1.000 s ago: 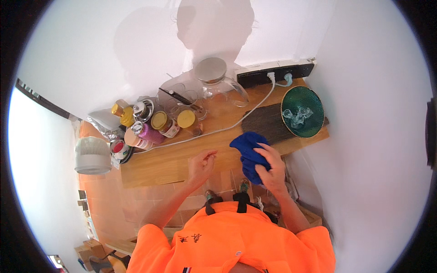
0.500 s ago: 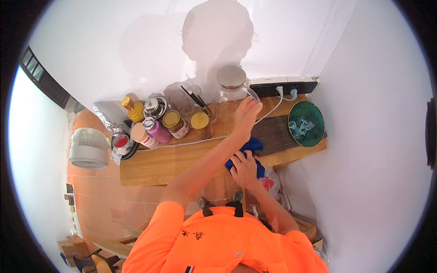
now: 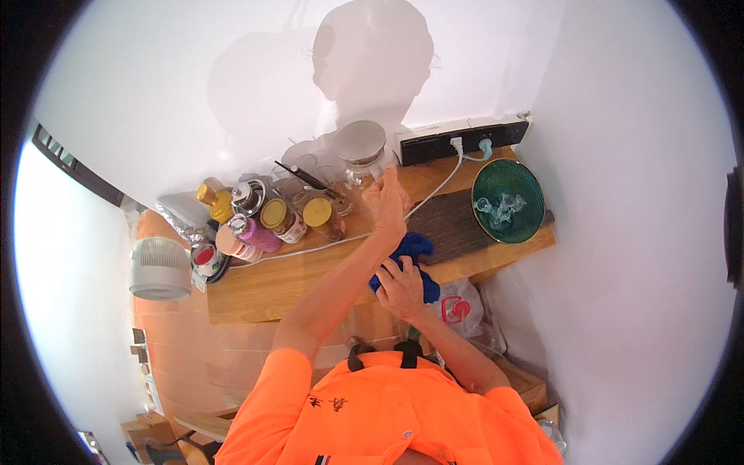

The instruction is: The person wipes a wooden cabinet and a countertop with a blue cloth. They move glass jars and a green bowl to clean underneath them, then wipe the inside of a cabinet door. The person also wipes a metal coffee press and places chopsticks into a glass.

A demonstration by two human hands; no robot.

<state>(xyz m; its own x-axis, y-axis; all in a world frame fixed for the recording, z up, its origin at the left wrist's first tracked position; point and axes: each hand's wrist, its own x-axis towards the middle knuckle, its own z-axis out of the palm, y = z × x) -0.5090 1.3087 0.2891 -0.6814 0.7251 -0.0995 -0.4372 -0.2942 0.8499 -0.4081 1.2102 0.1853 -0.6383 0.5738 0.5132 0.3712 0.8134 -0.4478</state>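
A glass pitcher with a flat metal lid (image 3: 361, 142) stands at the back of the wooden table, close to the wall. My left hand (image 3: 387, 204) reaches across to it, fingers closed around its clear handle, most of which the hand hides. Nearer to me, at the table's front edge, lies a crumpled blue cloth (image 3: 415, 246). My right hand (image 3: 401, 290) grips this cloth from above with bent fingers. Left of the pitcher are several drinking glasses, one holding thin black sticks (image 3: 308, 178), and a yellow-lidded jar (image 3: 318, 214).
Jars and bottles, among them a pink bottle (image 3: 256, 234), crowd the table's (image 3: 263, 293) left part. At right, a green bowl (image 3: 508, 172) with small clear cups sits by a dark mat (image 3: 449, 225). A white cable (image 3: 434, 194) runs from a black power strip (image 3: 422, 149).
The pitcher has shifted a little to the left with my left hand on its handle. My right hand stays on the blue cloth. The whole view has also swung slightly.
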